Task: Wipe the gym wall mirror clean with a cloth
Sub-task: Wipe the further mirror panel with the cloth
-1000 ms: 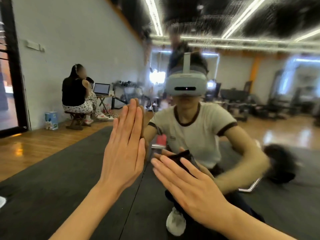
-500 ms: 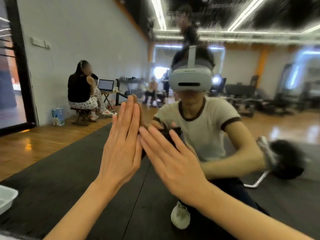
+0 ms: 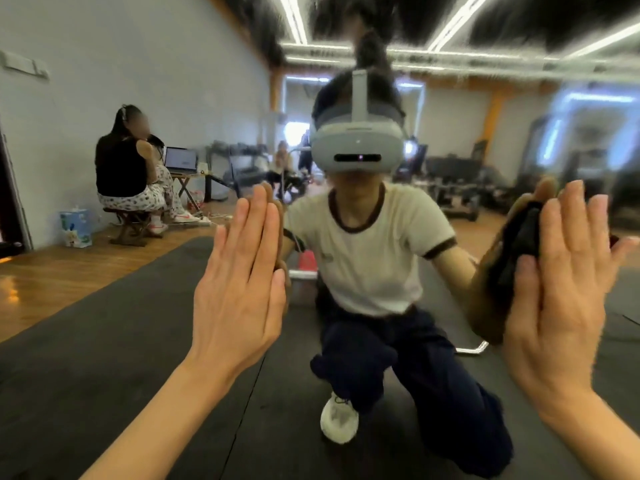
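The mirror (image 3: 104, 81) is smooth, glossy glass, slightly smeary far right. Against it the cloth (image 3: 519, 244) looks dark, soft and matt, probably a folded fabric. Reflected at left, the wood floor (image 3: 52, 282) shines with polish beside a black matt mat (image 3: 86, 341)

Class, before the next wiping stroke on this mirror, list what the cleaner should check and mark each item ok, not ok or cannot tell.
1. Dark cloth under right hand: ok.
2. Right fingers straight, pressing cloth flat on the mirror: ok.
3. Left hand flat on the glass as a brace: ok.
4. Cloth damp or clean enough: cannot tell.
5. Streaks left on the glass: cannot tell, the picture is blurred.
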A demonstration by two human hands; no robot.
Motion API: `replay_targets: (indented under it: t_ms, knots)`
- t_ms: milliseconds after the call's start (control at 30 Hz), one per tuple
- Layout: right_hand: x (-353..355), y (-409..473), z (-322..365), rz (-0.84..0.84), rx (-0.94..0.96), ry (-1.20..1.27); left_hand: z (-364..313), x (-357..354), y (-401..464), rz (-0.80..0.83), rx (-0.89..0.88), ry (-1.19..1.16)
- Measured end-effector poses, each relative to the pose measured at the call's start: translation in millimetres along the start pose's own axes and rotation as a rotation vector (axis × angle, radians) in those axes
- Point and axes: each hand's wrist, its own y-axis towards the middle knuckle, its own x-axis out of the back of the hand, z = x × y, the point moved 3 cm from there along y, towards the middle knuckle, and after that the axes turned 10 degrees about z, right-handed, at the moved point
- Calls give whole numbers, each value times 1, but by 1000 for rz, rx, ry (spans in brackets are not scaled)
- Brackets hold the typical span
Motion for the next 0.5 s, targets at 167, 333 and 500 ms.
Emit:
replay_targets:
  t_ms: [167, 333, 500]
  knots:
    - [-57, -11, 121, 28, 187, -25, 1, -1, 0, 4, -7, 10]
    - [-69, -24, 125, 103, 397, -115, 1, -1, 0, -10, -1, 15]
    - [-17, -57, 12, 52, 63, -110, -1, -1, -1, 0, 23, -6]
